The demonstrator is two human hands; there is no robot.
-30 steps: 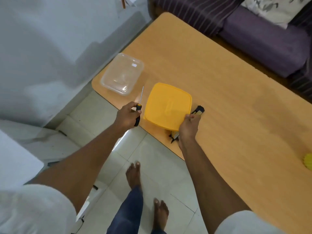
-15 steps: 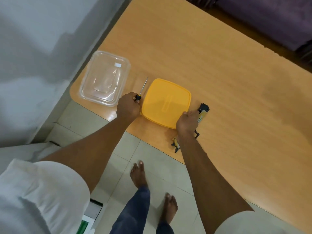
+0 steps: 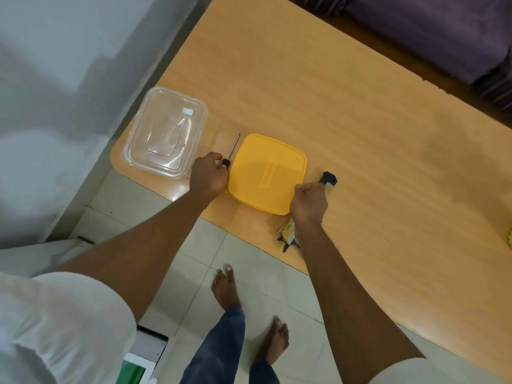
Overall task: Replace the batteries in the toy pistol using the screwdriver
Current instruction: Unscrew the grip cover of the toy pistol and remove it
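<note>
One black-handled steel screwdriver (image 3: 232, 150) in the left hand's (image 3: 208, 176) curled grip; right hand (image 3: 308, 202) grasps one yellow-and-black toy pistol (image 3: 327, 182) at the wooden table's (image 3: 360, 128) lower edge.

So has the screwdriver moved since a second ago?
Yes. The left hand has lowered the screwdriver toward the table: its handle was out past the table edge, now it lies between the clear container and the yellow lid.

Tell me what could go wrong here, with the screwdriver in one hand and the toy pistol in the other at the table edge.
The toy pistol under the right hand overhangs the table's near edge, so it could slip to the floor. The screwdriver's bare tip lies beside the yellow lid and clear container; a swing of the left hand could knock them.
</note>
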